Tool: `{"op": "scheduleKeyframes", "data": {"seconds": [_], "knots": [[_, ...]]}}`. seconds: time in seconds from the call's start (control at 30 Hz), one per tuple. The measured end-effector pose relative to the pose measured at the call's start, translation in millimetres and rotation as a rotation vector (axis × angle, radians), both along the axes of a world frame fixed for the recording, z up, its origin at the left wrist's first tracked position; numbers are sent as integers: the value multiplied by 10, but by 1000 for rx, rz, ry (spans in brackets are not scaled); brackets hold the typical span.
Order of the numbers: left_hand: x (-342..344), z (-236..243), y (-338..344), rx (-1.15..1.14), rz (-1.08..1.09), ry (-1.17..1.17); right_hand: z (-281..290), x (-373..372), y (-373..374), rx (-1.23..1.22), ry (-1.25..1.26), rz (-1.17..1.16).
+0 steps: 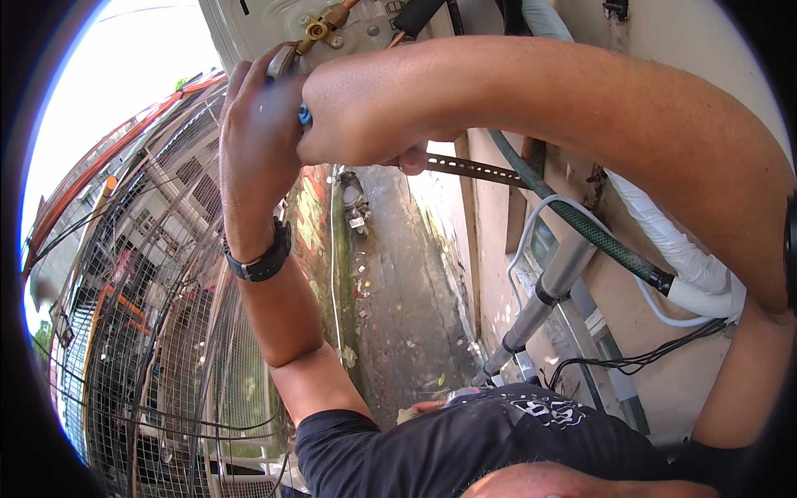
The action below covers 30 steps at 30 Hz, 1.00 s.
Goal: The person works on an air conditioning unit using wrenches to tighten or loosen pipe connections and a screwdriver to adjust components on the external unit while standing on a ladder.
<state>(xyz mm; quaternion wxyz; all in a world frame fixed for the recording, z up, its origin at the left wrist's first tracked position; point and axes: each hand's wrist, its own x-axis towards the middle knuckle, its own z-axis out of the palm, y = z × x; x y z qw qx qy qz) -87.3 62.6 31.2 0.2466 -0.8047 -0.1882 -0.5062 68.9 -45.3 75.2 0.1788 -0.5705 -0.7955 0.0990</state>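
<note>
A grey metal tool (282,63) sits at the upper left of the view, its top end just below a brass valve (317,31) on the pale panel (249,35) of a boxy unit. The left hand (259,124) is curled narrowly around this tool, fingers pointing up toward the valve; a blurred patch lies over its back. The right hand (349,108) is bunched beside it, almost against it, and a blue piece (305,114) shows in the gap between the two. Whether the right hand grips that piece cannot be told, since its fingers are mostly hidden.

A copper pipe runs up from the valve, and a black-sleeved pipe (418,15) lies to its right. The left wrist wears a dark watch (266,257). The right forearm arches across the top of the view, in front of a beige wall (647,33). Below that arm, a perforated metal strip (477,169) reaches toward a green braided hose (573,217). A white wrapped pipe (668,232), a thin grey cable and a slanting metal pole (548,286) lie further right, with loose black wires (639,361) underneath.

Far below is a narrow alley (407,282) with a motorcycle (354,207) near its left edge. Tangled cables (178,274) and wire mesh fill the left side. The person's black T-shirt (473,440) spans the lower edge.
</note>
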Motion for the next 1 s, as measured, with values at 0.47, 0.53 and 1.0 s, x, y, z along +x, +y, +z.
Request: {"op": "scheduleKeyframes", "data": {"seconds": [0.47, 0.53, 1.0], "knots": [[-30, -11, 18, -19, -11, -37, 108, -23, -34, -95, -30, 48], [-15, -20, 31, 73, -22, 2, 11, -24, -2, -39, 58, 33], [-123, 32, 170, -249, -242, -55, -426, -69, -24, 427, 130, -4]]}}
